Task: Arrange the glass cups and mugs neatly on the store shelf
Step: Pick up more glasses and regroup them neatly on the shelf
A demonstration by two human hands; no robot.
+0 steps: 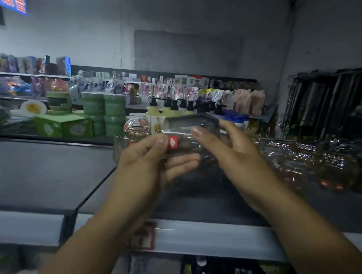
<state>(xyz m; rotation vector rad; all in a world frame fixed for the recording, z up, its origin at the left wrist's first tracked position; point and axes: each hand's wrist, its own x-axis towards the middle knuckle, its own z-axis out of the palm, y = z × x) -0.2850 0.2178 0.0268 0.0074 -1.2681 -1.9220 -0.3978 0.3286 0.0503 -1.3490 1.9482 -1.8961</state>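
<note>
1. Glass cup (184,132), head view: you hold it above the middle of the shelf (46,171). Your left hand (151,156) grips it by the red label (172,142), and your right hand (226,148) wraps its right end.
2. Keep both grips firm, turn it upright, then lower it gently beside the glassware (301,163) at right.

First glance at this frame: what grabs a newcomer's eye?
The left hand and right hand grip a clear glass cup with a red label at centre, above the dark shelf. A row of glass mugs glitters on it to the right; stacked green tins stand out behind, left.
</note>
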